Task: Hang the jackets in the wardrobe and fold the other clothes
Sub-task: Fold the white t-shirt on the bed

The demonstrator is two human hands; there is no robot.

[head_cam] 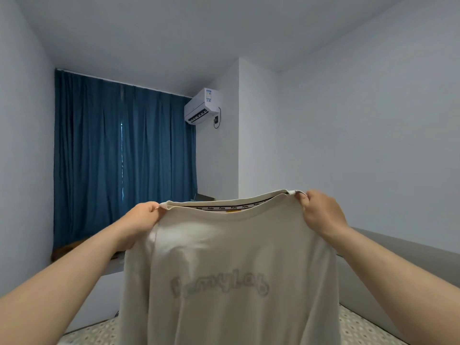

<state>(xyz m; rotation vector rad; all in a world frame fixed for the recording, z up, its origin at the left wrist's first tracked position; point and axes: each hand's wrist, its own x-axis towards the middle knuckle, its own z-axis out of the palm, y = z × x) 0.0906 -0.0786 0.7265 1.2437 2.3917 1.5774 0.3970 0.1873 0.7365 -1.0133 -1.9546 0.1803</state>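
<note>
Both hands — left hand, right hand — hold up a cream shirt.

A pale dotted sheet covers the bed.

We count one shirt, cream, with one line of grey lettering across its chest. We count two hands on it, one left hand and one right hand, one at each shoulder. We count two blue curtain panels, with one thin strip of light between them. We count one air conditioner on the wall and one dark plug just beside it. We count one bed with one patterned sheet, and one grey headboard.
</note>
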